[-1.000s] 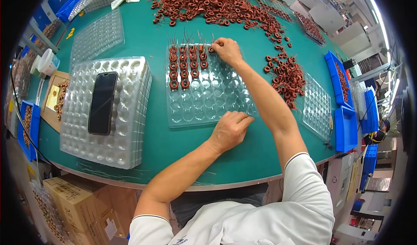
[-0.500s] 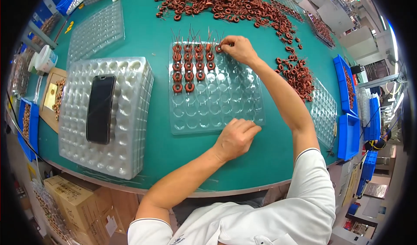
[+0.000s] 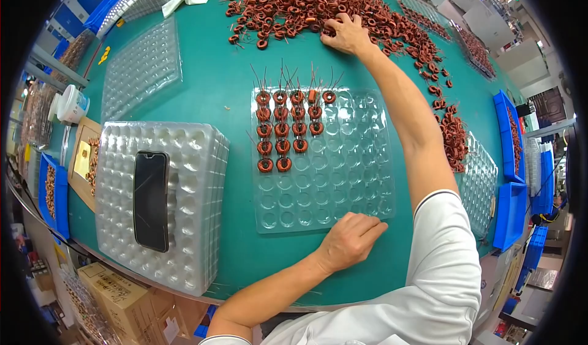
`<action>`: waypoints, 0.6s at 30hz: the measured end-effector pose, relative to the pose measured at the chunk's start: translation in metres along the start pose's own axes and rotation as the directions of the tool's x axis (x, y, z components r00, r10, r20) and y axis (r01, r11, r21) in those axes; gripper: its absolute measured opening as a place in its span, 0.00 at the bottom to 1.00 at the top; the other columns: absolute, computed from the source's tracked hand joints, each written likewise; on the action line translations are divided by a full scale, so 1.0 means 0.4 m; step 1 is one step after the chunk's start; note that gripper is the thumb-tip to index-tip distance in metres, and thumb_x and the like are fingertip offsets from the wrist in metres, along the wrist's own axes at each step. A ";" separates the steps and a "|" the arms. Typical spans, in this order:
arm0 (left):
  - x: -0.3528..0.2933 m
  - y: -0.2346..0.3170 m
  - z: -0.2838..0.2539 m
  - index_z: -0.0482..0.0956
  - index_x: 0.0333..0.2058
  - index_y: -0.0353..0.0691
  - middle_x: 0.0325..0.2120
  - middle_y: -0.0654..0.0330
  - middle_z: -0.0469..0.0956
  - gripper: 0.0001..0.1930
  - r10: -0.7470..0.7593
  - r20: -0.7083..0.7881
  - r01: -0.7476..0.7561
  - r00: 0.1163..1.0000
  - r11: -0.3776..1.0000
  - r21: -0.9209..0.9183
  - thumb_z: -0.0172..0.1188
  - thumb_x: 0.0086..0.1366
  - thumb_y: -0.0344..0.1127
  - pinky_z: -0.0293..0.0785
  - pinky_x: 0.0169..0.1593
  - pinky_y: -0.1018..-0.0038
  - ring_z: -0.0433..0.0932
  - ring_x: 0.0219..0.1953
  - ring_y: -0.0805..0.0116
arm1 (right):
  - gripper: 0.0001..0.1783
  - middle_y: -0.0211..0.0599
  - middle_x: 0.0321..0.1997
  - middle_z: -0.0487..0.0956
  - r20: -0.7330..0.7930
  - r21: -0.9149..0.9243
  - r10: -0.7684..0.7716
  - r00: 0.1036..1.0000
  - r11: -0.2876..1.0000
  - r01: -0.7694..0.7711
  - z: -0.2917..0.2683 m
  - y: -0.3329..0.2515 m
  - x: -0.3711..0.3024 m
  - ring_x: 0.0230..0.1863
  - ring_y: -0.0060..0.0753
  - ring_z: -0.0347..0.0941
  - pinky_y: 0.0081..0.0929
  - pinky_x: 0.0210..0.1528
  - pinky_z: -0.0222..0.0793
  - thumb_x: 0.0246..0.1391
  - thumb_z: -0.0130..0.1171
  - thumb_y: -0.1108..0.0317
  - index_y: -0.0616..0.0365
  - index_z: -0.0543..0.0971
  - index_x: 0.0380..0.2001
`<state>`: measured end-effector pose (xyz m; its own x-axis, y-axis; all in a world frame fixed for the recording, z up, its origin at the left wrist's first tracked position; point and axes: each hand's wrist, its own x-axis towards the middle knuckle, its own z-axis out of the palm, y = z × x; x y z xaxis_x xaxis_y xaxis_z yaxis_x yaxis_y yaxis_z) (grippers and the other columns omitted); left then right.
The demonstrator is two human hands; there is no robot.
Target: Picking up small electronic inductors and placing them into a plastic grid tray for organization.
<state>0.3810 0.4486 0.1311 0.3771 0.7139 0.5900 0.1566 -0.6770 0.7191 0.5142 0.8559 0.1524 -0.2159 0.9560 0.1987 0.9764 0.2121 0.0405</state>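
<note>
A clear plastic tray [image 3: 324, 180] with round pockets lies on the green tabletop. Its upper left pockets hold rows of red-brown copper-wound ring coils [image 3: 282, 129], with wire leads sticking out past the far edge. My right hand [image 3: 347, 34] is at the near edge of a large heap of loose coils [image 3: 294, 2], fingers spread and touching some of them; its fingertips are partly lost among the coils. By the tray's near edge, my left hand [image 3: 352, 241] is closed with the fingers curled in. Whatever it may hold is hidden.
On the left, a phone [image 3: 151, 201] lies on a tall stack of clear trays [image 3: 190, 271]. Another clear tray [image 3: 144, 69] lies behind it. A smaller coil pile [image 3: 452, 140] and blue bins [image 3: 509, 216] are on the right. A white tub [image 3: 75, 104] stands far left.
My right hand has left a coil in the fifth column's top pocket and moved away to the heap, its fingers opening. My left hand stays closed by the tray's near edge. The view has shifted.
</note>
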 end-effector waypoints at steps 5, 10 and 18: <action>0.006 0.036 0.013 0.80 0.37 0.37 0.32 0.59 0.79 0.16 0.013 0.030 -0.013 0.999 1.000 0.002 0.62 0.45 0.20 0.71 0.35 0.69 0.78 0.32 0.63 | 0.27 0.36 0.55 0.70 -0.024 -0.150 -0.150 0.988 0.978 0.145 -0.003 0.124 -0.089 0.56 0.60 0.64 0.54 0.52 0.72 0.53 0.55 0.43 0.39 0.73 0.55; -0.008 0.059 0.043 0.80 0.36 0.38 0.32 0.59 0.79 0.16 0.019 0.014 -0.018 1.000 1.000 -0.016 0.61 0.45 0.20 0.72 0.36 0.67 0.78 0.34 0.59 | 0.25 0.44 0.50 0.73 0.005 -0.216 -0.125 0.992 0.969 0.123 -0.095 0.236 -0.292 0.52 0.56 0.66 0.48 0.50 0.70 0.51 0.59 0.52 0.48 0.75 0.51; -0.024 0.095 0.092 0.80 0.37 0.38 0.33 0.57 0.79 0.14 0.048 0.021 -0.049 0.999 0.998 0.037 0.59 0.49 0.20 0.72 0.38 0.65 0.77 0.34 0.58 | 0.15 0.42 0.33 0.80 -0.153 0.125 0.151 0.977 0.983 -0.133 -0.324 0.415 -0.661 0.38 0.46 0.76 0.42 0.46 0.71 0.47 0.62 0.57 0.53 0.80 0.35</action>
<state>0.4168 0.4094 0.1393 0.4035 0.6767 0.6158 0.1714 -0.7171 0.6756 0.7339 0.6122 0.2334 -0.0624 0.9346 0.3501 0.9883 0.1068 -0.1087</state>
